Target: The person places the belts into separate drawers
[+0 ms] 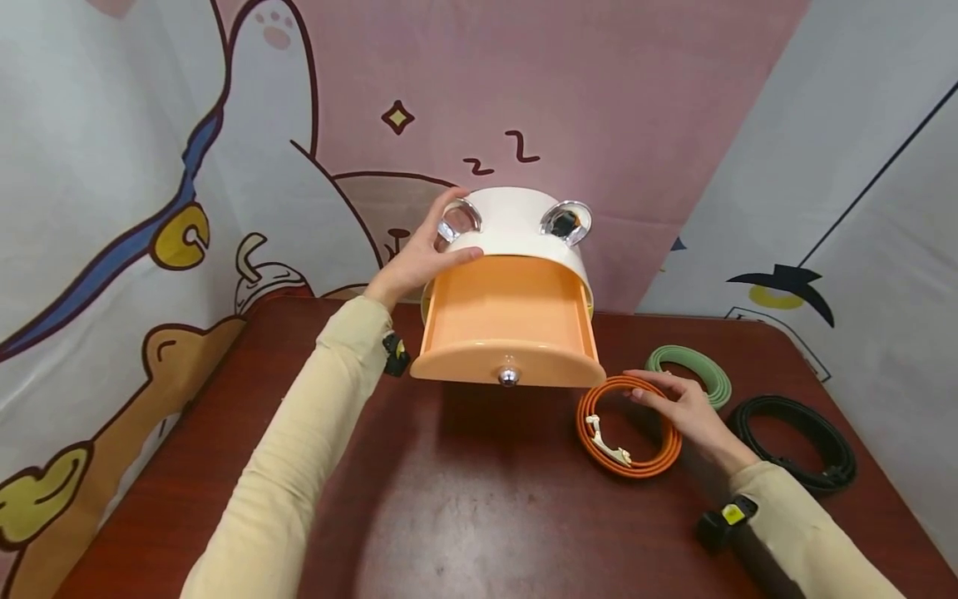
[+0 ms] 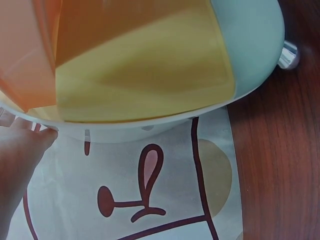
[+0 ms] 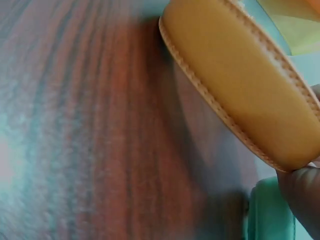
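A white drawer box [image 1: 512,218] with two shiny silver bumps on top stands at the back middle of the table. Its orange drawer [image 1: 509,308] is pulled out, with a bare floor and a silver knob in front. My left hand [image 1: 422,256] grips the box's upper left corner, thumb on the front edge and fingers around the silver bump. To the right, my right hand [image 1: 692,413] pinches the far rim of a coiled orange-brown belt [image 1: 586,423] with a pale metal buckle. In the right wrist view the belt [image 3: 240,80] is tilted over the wood.
Right behind my right hand lies a coiled green belt [image 1: 718,385]. A coiled black belt [image 1: 841,466] lies at the table's right side. The dark red-brown table [image 1: 479,516] ends at a cartoon-printed cloth [image 1: 599,108] behind and at both sides.
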{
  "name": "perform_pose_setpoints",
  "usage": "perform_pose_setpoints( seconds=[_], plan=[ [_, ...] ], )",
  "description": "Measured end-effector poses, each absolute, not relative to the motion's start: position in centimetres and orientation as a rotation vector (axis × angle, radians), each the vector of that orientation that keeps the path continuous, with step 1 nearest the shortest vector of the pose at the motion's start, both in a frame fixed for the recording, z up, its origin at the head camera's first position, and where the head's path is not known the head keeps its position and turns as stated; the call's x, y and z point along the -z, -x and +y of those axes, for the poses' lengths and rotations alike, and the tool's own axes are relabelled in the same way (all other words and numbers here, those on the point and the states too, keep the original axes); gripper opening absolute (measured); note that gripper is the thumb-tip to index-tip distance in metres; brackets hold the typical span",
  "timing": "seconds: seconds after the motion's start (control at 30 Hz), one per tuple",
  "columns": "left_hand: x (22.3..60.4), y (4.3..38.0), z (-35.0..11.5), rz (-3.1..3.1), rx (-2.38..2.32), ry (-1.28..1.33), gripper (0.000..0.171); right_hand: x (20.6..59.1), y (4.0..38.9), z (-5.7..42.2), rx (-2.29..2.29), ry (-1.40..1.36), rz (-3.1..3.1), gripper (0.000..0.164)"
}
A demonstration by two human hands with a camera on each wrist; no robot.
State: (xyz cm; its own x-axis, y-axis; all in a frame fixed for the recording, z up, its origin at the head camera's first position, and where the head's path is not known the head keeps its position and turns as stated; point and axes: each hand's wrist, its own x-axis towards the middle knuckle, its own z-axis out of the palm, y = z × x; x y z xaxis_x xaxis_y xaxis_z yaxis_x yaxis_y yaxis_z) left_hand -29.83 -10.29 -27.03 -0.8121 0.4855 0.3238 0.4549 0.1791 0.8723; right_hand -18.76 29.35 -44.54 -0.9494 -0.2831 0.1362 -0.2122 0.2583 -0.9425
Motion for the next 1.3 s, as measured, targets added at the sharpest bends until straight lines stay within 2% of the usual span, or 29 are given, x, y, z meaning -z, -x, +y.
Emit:
perform_pose_setpoints(
  seconds=[0.37,0.57,1.3],
  plan=[
    [27.0,29.9,-10.3,2.351,-1.777,-0.977,0.076,42.4,18.5,29.4,1.732,0.319,2.651,0.041],
    [27.0,29.8,-10.4,2.324,-1.799,-0.984,0.077,40.5,18.4,29.6,1.747,0.317,2.726,0.04],
    [27.1,29.8,-10.4,2.25,-1.854,-0.974,0.076,34.4,18.4,28.4,2.398,0.287,2.465,0.042]
  ],
)
